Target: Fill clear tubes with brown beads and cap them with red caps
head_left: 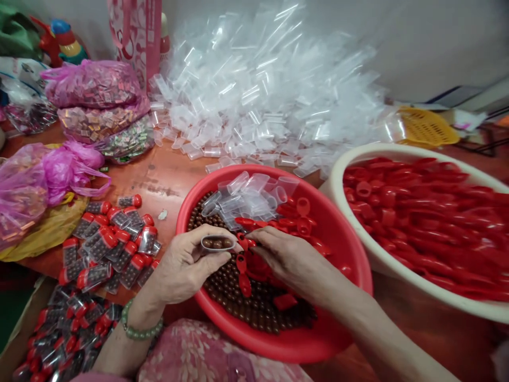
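Your left hand (185,270) was closed around a flat, clear plastic tube (218,243), pinched between thumb and fingers over the left part of a red basin (326,339); the tube's oval mouth faced up toward you, with brown beads visible inside. Your right hand (290,260) reached in from the right, its fingers bent and their tips at a small red plastic cap (240,262) just beside the tube; whether they gripped it or only touched it, I could not tell. Below your hands, a layer of loose brown beads (234,297) covered the left and near part of the basin; empty clear tubes (242,201) lay piled at its far side, with more red caps (304,215) to their right. A green bead bracelet (139,330) circled your left wrist; pink floral fabric (214,353) showed at the near edge. On the orange-brown table (175,170) to your left lay a cluster of bead-filled tubes with red caps (113,239); a second heap of them (67,329) sat lower down, nearer to you. Beyond the basin rose a large mound of clear tubes (258,95); to the right, a cream tub (338,183) was full of red plastic pieces (429,228); pink plastic bags (95,85) stood at the far left.
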{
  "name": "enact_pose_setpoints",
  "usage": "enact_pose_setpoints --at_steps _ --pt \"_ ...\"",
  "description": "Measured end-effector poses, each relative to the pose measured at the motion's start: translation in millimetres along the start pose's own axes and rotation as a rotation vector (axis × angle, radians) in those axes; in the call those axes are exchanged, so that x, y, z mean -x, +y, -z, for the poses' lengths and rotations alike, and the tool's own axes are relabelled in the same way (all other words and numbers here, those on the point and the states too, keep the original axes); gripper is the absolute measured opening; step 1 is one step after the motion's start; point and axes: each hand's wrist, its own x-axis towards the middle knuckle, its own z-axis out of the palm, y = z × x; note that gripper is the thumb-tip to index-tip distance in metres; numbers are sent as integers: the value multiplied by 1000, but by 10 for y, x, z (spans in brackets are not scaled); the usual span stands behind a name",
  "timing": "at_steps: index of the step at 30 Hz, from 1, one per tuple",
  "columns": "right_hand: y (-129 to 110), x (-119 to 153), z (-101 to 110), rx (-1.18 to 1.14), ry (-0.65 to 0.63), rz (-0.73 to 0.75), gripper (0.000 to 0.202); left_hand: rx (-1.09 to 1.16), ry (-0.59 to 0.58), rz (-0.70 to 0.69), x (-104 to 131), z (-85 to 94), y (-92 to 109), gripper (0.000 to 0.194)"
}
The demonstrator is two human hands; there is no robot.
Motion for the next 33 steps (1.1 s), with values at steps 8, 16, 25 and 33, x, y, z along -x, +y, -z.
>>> enact_pose_setpoints --at_steps 8,16,25,33 --pt "-137 -283 -216 252 -124 -207 15 65 -5 19 -102 -123 -55 19" --pt "18 -145 -105 -57 76 -119 19 282 -30 108 -83 -99 -164 29" --pt "-157 92 318 -721 431 54 20 135 -94 127 7 -216 -156 23" --pt "-246 80 343 -635 369 177 27 -72 -110 58 -45 -198 -135 24"
